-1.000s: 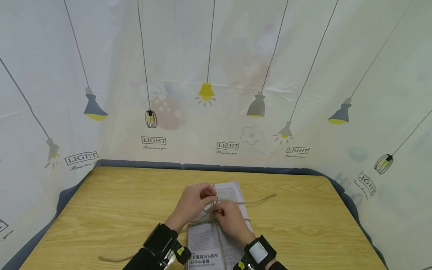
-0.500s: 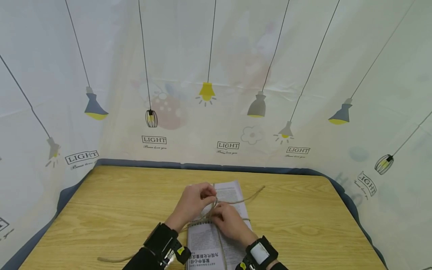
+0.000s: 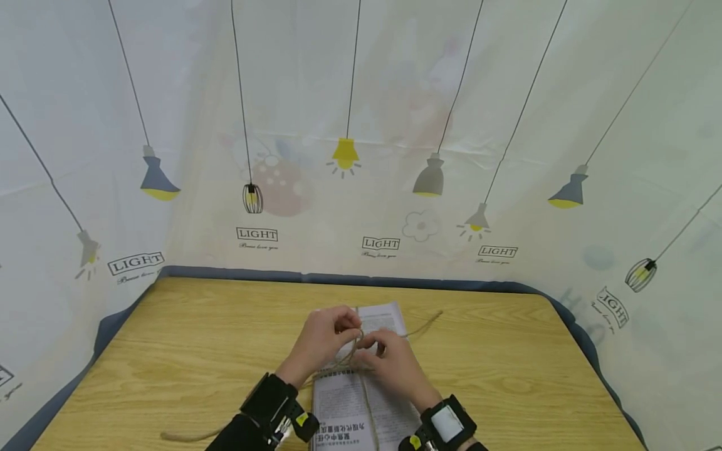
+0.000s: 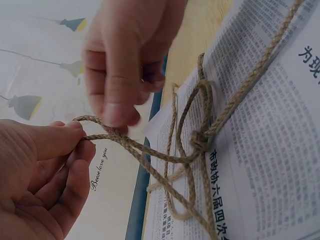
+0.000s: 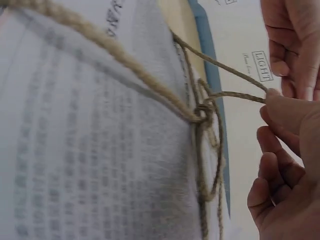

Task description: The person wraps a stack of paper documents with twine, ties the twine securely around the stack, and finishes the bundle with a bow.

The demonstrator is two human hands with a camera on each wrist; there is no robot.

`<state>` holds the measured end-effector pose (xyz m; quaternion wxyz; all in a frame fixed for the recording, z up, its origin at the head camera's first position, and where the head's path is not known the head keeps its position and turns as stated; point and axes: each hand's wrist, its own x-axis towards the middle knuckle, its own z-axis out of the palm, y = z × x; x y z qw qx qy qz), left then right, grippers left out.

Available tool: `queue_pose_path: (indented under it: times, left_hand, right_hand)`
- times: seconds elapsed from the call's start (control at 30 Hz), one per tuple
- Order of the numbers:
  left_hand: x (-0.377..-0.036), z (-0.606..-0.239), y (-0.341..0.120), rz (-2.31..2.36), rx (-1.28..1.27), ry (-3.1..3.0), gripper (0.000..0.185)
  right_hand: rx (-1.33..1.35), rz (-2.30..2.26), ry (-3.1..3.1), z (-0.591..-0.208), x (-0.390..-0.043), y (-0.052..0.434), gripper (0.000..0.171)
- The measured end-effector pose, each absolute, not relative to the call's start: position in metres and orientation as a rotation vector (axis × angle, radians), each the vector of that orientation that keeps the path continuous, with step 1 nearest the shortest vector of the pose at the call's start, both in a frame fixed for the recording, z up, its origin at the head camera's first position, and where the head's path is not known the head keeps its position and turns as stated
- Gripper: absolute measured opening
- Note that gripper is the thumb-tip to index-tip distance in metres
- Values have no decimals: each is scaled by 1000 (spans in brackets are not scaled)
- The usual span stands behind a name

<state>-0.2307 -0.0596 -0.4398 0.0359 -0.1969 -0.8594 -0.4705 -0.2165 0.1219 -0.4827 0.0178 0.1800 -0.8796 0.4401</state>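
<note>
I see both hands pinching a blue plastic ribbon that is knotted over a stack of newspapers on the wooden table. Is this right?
Not quite: it is a brown jute twine, not a blue plastic ribbon, as the left wrist view shows plainly. The rest holds: the left hand and the right hand both pinch it, and it is knotted over the stack of newspapers on the wooden table.

Wooden worktop (image 3: pixel 197 351) across the lower frame, edged in blue. Behind and at both sides, pale curtain (image 3: pixel 361 94) printed with hanging lamps; yellow lamp print (image 3: pixel 345 155) at centre, "LIGHT" labels beneath.
</note>
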Motion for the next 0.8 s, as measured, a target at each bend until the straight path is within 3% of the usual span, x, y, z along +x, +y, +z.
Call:
queue_pose_path:
  times: [0.4, 0.53, 0.8]
  left_hand:
    - [-230, -445, -58, -1434, -644, -2634, 4]
    - [-232, -449, -62, -1398, -590, -2635, 14]
    - [-239, -474, -78, -683, -785, -2799, 21]
  right_hand:
    - [413, 1353, -2637, -471, -217, 122, 8]
    - [423, 1292, -2618, -473, -219, 125, 9]
    - [470, 1251, -2618, -473, -217, 133, 12]
